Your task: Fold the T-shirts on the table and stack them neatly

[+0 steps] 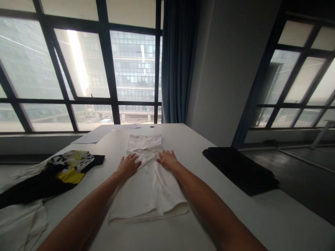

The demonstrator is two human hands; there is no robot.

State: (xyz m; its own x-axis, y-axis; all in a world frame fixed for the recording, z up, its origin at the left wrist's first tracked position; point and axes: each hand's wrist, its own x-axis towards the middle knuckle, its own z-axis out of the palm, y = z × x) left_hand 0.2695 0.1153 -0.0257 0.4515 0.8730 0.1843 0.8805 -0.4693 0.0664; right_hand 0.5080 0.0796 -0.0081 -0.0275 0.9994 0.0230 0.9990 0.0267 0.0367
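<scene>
A white garment (pixel 138 195) lies spread on the white table in front of me, its wide hem toward me. It looks like a short dress, with a creased upper part and a gathered waist. My left hand (pixel 128 164) rests flat on the left side of the waist, fingers apart. On the opposite side, my right hand (pixel 167 159) lies palm down with its fingers spread. Both hands touch the cloth and neither grips it. Part of each side edge is hidden under my hands and forearms.
Left on the table (pixel 183 139) are a black, white and yellow patterned garment (pixel 70 170) and a crumpled white cloth (pixel 23 223). Paper sheets (pixel 92 134) lie at the back left. A folded black cloth stack (pixel 240 169) sits along the right edge. Windows and a blue curtain (pixel 178 62) stand behind.
</scene>
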